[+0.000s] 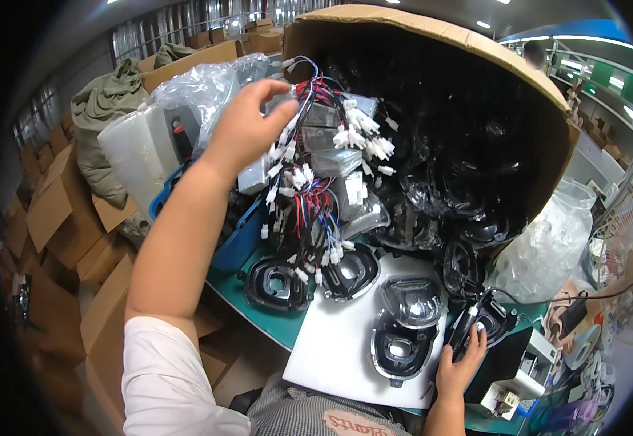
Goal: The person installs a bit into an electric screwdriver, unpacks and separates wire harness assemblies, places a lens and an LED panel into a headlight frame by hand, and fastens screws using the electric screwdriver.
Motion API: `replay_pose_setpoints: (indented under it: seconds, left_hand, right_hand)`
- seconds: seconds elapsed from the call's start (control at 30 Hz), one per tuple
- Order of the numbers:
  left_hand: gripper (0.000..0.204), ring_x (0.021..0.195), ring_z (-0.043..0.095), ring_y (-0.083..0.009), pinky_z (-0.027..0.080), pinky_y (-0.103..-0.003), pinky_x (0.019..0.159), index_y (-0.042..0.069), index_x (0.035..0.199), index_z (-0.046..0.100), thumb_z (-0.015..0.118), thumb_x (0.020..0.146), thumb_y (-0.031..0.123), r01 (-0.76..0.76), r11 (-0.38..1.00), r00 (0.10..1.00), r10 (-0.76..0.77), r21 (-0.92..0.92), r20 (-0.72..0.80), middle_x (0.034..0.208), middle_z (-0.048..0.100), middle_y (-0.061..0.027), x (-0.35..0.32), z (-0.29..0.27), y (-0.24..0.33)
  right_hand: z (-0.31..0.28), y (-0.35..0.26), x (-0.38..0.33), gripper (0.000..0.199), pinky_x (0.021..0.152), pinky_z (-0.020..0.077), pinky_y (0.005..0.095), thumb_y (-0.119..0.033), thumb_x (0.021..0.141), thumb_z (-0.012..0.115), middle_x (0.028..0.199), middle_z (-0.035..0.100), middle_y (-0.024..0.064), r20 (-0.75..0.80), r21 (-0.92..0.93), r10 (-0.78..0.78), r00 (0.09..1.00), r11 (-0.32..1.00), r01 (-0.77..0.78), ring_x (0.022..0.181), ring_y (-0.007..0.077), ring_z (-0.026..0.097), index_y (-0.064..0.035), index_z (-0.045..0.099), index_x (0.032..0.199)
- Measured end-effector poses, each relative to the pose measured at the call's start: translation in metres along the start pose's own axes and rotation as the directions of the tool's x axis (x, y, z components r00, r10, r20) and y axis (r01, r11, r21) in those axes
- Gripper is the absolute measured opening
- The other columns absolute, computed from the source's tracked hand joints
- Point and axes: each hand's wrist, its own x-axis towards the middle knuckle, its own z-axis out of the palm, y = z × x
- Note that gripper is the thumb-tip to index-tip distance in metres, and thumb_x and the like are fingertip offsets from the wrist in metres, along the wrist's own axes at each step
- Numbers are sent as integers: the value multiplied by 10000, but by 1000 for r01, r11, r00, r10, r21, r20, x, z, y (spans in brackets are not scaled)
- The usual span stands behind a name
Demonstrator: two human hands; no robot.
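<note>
Tipping toward us at upper right, the big brown cardboard box point(433, 33) spills black plastic lamp housings point(476, 145). Our left hand point(247, 127) pinches the tangled wire bundle with white connectors point(316, 182) at centre; our right hand point(460, 363) grips a black tool point(465, 327) at lower right.

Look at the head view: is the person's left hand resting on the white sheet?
No; the left hand is raised at the wire bundle, above the white sheet.

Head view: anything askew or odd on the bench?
The big cardboard box lies tipped on its side, black housings spilling onto the green table. The left hand lifts a tangled wire harness bundle.
</note>
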Motion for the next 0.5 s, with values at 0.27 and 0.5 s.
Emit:
replay_pose_setpoints:
  seconds: [0.27, 0.5]
  left_hand:
    - [698, 862, 660, -294, 496, -394, 804, -12, 991, 678, 441, 875, 635, 340, 887, 835, -437, 311, 333, 853, 686, -165, 125, 68, -52]
    - [948, 1061, 601, -356, 460, -445, 874, -62, 1091, 641, 283, 844, 780, 393, 767, 688, -611, 507, 391, 1147, 608, -258, 150, 101, -60]
  right_hand:
    - [1, 13, -5, 524, 1049, 330, 431, -128, 770, 630, 1349, 406, 234, -30, 162, 39, 999, 986, -33, 1246, 369, 417, 18, 503, 1256]
    - [6, 13, 2, 470, 997, 394, 402, -90, 756, 619, 1318, 429, 218, -15, 267, 67, 998, 962, -61, 1183, 340, 473, 14, 537, 1207]
